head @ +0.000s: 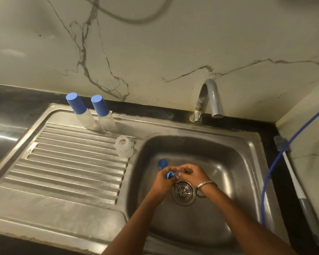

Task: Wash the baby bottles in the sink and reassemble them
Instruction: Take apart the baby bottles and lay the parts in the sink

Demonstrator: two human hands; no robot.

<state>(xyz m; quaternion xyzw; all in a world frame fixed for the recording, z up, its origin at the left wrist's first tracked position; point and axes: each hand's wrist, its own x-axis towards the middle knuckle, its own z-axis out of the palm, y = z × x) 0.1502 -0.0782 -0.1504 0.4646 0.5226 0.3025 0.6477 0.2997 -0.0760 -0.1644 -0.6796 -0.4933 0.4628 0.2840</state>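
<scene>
On the ribbed draining board [66,162] at the left of the steel sink unit, two assembled baby bottles stand side by side near the back edge, well apart from both hands: the left bottle [81,112] and the right bottle [103,113], each with a clear, cloudy body and a tall blue cap, both leaning a little leftward in the wide-angle view. Nearer the basin, at the board's right edge, an open clear bottle body [123,146] stands without cap or collar, its mouth facing up and a small coloured mark showing inside; it is above and to the left of the hands and touches neither. Down in the sink basin [234,162], a loose blue cap [162,163] lies on the steel floor just beyond the left hand. The left hand [164,182] hovers above the basin with its fingers curled round a small blue collar ring [170,175], holding it at the fingertips. Right beside it, fingertips almost meeting, the right hand [192,174] pinches something small and pale against the ring; what it is cannot be made out. A metal bangle [206,186] circles the right wrist, and the round drain strainer [183,192] sits directly under the two hands. Behind the basin a curved grey tap [209,100] rises from the black counter. At the far right a white-handled bottle brush [291,173] lies along the counter edge, crossed by a blue hose [271,170].
</scene>
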